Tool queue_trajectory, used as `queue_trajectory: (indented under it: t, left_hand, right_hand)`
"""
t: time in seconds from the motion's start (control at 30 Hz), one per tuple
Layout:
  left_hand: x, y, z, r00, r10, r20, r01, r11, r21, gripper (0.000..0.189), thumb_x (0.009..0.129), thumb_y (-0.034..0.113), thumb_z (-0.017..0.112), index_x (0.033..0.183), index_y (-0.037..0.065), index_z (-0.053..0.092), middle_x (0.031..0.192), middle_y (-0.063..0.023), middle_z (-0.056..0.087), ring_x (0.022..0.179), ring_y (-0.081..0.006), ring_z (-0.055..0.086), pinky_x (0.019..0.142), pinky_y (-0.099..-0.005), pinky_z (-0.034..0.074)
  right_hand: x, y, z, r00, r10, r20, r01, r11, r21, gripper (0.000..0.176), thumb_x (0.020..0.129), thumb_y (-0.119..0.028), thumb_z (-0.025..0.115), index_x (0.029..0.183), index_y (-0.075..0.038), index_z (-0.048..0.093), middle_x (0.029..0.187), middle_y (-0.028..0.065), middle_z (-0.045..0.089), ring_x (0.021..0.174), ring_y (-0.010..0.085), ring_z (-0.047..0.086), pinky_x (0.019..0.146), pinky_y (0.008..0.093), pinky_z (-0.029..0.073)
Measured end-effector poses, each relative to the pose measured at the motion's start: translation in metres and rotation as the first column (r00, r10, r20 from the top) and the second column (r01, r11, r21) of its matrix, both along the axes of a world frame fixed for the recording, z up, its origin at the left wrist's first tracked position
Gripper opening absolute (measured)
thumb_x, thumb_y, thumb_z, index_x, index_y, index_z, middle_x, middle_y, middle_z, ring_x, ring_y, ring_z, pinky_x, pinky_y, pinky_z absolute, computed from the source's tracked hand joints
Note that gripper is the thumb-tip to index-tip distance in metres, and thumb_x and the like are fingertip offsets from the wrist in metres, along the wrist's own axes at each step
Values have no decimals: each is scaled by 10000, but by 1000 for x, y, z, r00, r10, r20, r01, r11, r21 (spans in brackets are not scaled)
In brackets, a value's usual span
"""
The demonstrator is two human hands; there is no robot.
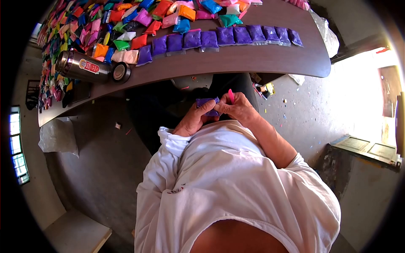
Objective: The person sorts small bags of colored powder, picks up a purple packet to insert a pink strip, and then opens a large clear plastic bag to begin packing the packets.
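In front of my lap, my left hand (195, 118) is closed around a small purple packet (204, 101), thumb lying across it. My right hand (239, 109) pinches the near right part of the same packet between thumb and finger. A pink plastic stick with a rounded end (231, 96) stands up out of the right hand's curled fingers. Its lower part is hidden by the hand. Beyond both hands, a row of similar purple packets (225, 36) lies side by side along the near part of the table (270, 59).
Many packets in mixed colours (143, 17) cover the table's far and left side. A steel thermos (86, 66) lies on its side by a round black-rimmed lid (121, 72). Clear plastic bags hang near both table ends. Scraps dot the floor (295, 114); a cabinet (365, 149) stands right.
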State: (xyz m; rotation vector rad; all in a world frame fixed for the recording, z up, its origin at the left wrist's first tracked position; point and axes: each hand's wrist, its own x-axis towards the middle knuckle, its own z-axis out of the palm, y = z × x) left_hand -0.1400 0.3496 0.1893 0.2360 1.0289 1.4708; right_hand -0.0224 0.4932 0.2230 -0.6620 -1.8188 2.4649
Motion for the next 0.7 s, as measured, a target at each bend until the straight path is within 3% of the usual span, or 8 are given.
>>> queue_trajectory:
  t: [0.13,0.27,0.37,0.43,0.47,0.53,0.63,0.7]
  left_hand:
    - [0,2,-1,1000,5,1,-5,1000,29,432,797,447,680,1017,84,600,894,-32,601,809,-139,557,693,-269,464]
    - [2,6,4,996,50,-79,-49,999,14,418,808,447,667,992,77,610,877,-36,612,795,-128,554,681,-263,456]
    - [3,6,1,983,107,-147,-111,994,-21,395,817,443,655,948,72,621,834,-30,616,737,-113,546,654,-241,443]
    - [3,6,0,949,114,-294,-122,992,-8,369,822,437,648,897,76,628,779,-12,604,667,-101,528,616,-226,428]
    - [4,7,1,949,114,-294,-122,992,-8,369,822,437,648,897,76,628,779,-12,604,667,-101,528,616,-226,428]
    - [6,8,5,907,182,-379,-204,979,-19,359,826,435,641,864,78,625,733,0,587,620,-91,510,583,-221,416]
    - [5,8,4,893,210,-398,-237,971,-18,356,831,433,638,860,79,621,727,1,580,620,-88,509,575,-226,417]
    - [4,7,2,886,224,-406,-258,966,-29,353,833,430,637,855,79,619,724,1,576,616,-88,507,574,-225,417]
  right_hand:
    - [1,0,-11,997,1,-76,-13,987,-158,252,862,-209,671,721,-17,589,663,26,580,577,110,536,535,254,427]
    - [5,8,-27,1000,21,-22,-26,968,-250,262,888,-264,635,764,-36,599,648,-1,529,520,86,445,497,241,367]
    - [6,7,-25,998,49,-27,-53,981,-187,262,915,-285,593,799,-51,599,651,-17,490,524,68,381,489,229,314]
    - [5,5,-24,999,36,-15,-36,999,-3,255,935,-295,558,833,-61,564,688,-29,474,535,36,344,456,193,258]
    - [5,5,-23,999,36,-14,-36,999,-3,255,935,-295,558,833,-61,564,688,-29,474,535,36,344,456,193,258]
    - [6,5,-21,996,70,60,-84,960,268,296,956,-348,481,887,-64,529,713,-14,469,600,60,374,511,207,305]
    - [9,4,-18,990,24,140,-49,983,176,380,952,-388,434,935,-15,504,714,34,506,653,139,460,605,294,403]
    - [14,7,-23,990,40,136,-71,970,232,377,955,-388,406,952,-20,488,722,49,507,659,150,469,615,304,410]
